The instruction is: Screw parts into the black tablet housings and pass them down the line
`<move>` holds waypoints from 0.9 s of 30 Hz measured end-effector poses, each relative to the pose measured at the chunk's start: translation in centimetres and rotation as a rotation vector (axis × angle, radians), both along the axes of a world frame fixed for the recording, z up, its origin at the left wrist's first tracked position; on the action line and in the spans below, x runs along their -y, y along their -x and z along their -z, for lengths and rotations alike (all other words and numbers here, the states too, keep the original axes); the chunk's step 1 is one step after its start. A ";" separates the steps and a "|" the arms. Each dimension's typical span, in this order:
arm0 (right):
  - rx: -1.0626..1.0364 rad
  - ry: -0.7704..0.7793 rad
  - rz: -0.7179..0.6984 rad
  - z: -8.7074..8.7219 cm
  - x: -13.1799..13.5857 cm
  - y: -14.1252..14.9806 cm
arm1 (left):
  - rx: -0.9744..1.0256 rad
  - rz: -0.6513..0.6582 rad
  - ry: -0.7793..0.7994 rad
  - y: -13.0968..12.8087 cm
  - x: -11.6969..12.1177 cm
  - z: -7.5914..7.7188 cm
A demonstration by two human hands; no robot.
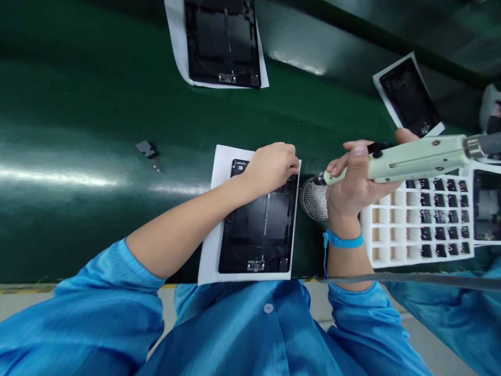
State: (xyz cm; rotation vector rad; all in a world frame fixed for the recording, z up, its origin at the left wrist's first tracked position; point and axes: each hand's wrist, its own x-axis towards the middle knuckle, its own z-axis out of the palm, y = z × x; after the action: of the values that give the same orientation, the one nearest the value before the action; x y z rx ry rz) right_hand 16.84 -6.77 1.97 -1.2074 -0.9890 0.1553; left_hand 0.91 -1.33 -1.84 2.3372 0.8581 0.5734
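Note:
An open black tablet housing [250,224] lies on a white sheet [213,209] at the front of the bench, a small circuit board at its near end. My left hand [272,166] rests over the far right part of the housing, fingers curled down; whatever they may hold is hidden. My right hand [354,180] is wrapped round a pale green electric screwdriver [418,159], held nearly level with its bit end pointing left. Below that end sits a round metal dish [314,199] with a dimpled surface, just right of the sheet.
A white compartment tray [415,249] with several small black parts stands at the right. Farther back lie another tablet housing [223,42] and a dark panel [409,96], both on white sheets. A small dark part [146,149] lies at left. A grey cable [410,281] crosses the front edge.

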 end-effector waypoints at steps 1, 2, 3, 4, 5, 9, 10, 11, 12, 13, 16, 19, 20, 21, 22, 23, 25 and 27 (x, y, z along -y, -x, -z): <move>-0.006 -0.009 0.007 0.0 0.0 0.0 | 0.005 0.002 0.002 0.0 0.0 0.1; -0.013 -0.019 0.014 0.1 -0.1 0.0 | 0.012 0.001 0.005 0.0 -0.1 0.1; -0.021 -0.027 0.020 0.1 -0.1 0.0 | 0.019 0.000 0.009 0.0 -0.2 0.2; -0.028 -0.033 0.022 0.2 -0.2 0.0 | 0.025 -0.003 0.012 0.0 -0.3 0.3; -0.032 -0.036 0.020 0.3 -0.2 0.0 | 0.031 -0.005 0.015 0.0 -0.4 0.4; -0.032 -0.020 0.019 0.3 -0.1 0.1 | 0.045 0.007 0.024 -0.1 -0.7 0.7; -0.031 -0.014 0.022 0.3 -0.1 0.2 | 0.047 0.011 0.024 -0.1 -0.8 0.7; -0.031 -0.012 0.023 0.2 0.0 0.2 | 0.047 0.015 0.024 -0.2 -0.8 0.7; -0.031 -0.012 0.020 0.2 0.0 0.2 | 0.045 0.016 0.023 -0.2 -0.8 0.7; -0.030 -0.014 0.017 0.2 0.0 0.2 | 0.043 0.015 0.021 -0.2 -0.9 0.7; -0.011 -0.013 0.005 0.3 0.0 0.2 | 0.040 0.013 0.012 -0.3 -0.9 0.8; 0.005 -0.018 -0.003 0.4 -0.1 0.2 | 0.041 0.015 0.005 -0.4 -0.9 0.9; 0.008 -0.025 -0.004 0.4 -0.1 0.2 | 0.039 0.017 0.004 -0.5 -1.0 0.9; 0.008 -0.032 -0.003 0.4 -0.2 0.3 | 0.037 0.020 0.004 -0.5 -1.0 0.9; 0.008 -0.036 0.000 0.4 -0.2 0.3 | 0.035 0.023 0.005 -0.5 -1.0 0.9; 0.007 -0.036 -0.001 0.5 -0.2 0.3 | 0.033 0.023 0.008 -0.5 -1.0 0.9; 0.003 -0.033 -0.005 0.5 -0.2 0.2 | 0.028 0.020 0.022 -0.6 -1.0 0.8; 0.008 -0.027 -0.009 0.2 -0.1 0.0 | 0.020 0.012 0.041 -0.6 -1.0 0.7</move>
State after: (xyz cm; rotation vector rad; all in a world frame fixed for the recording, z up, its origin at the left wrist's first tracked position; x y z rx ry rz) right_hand 16.85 -6.70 1.78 -1.1797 -1.0005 0.1434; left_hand 1.56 -0.33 -2.53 2.2945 0.8389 0.5683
